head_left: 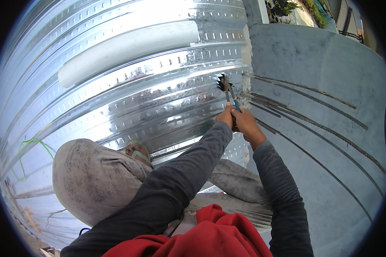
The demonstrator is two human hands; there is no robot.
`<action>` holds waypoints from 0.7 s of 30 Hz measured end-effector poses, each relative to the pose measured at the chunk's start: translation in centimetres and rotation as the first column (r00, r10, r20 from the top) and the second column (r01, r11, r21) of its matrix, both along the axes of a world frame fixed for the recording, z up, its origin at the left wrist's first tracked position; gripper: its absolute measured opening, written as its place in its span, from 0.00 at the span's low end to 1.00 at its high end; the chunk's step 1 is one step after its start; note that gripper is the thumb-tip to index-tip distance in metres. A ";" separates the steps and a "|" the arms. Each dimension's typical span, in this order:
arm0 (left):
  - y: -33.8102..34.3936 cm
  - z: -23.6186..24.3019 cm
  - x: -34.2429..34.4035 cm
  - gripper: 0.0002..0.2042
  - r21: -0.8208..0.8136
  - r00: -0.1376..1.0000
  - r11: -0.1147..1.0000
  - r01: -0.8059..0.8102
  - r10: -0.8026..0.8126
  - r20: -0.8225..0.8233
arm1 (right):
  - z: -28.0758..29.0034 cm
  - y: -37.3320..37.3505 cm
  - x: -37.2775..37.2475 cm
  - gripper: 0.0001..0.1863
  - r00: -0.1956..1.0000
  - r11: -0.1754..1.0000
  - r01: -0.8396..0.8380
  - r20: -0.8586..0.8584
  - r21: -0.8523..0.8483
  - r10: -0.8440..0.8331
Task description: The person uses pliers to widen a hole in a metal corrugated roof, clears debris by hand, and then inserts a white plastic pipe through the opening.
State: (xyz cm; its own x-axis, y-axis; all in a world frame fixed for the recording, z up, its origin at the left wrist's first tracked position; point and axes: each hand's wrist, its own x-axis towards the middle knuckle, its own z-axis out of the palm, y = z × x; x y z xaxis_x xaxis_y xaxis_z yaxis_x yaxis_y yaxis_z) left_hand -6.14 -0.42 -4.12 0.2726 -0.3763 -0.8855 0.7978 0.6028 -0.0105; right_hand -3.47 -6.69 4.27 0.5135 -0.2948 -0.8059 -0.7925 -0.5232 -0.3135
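Observation:
Both hands are closed on the handles of a pair of metal snips [227, 87], one of which shows blue. My left hand [225, 115] grips the near side, and my right hand [247, 124] wraps round the other handle, close beside it. The brown jaws reach into a small hole with jagged, bent-up edges [220, 82] in the shiny ribbed metal decking [176, 92]. How far apart the jaws are is too small to tell.
Several bent rebars [313, 112] stick out over the grey concrete slab [313, 55] at the right. A pale pipe-like roll [128, 51] lies on the decking at the far left. My sandalled foot [139, 152] rests on the sheet. Green cord [23, 150] lies at the left.

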 end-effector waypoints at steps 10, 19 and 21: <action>0.0 5.5 5.9 0.29 -0.602 0.955 0.756 -0.258 0.294 -0.040 | 8.1 1.8 8.4 0.25 0.881 0.875 -0.465 -0.170 -0.137 0.441; -0.9 10.3 12.3 0.26 -0.483 0.825 0.670 -0.563 0.425 -0.373 | 11.5 2.7 18.2 0.23 0.582 0.623 -0.779 -0.442 -0.065 0.682; -1.1 9.8 11.1 0.26 -0.531 0.855 0.672 -0.517 0.435 -0.282 | 10.3 0.8 17.8 0.22 0.481 0.498 -0.863 -0.435 -0.083 0.761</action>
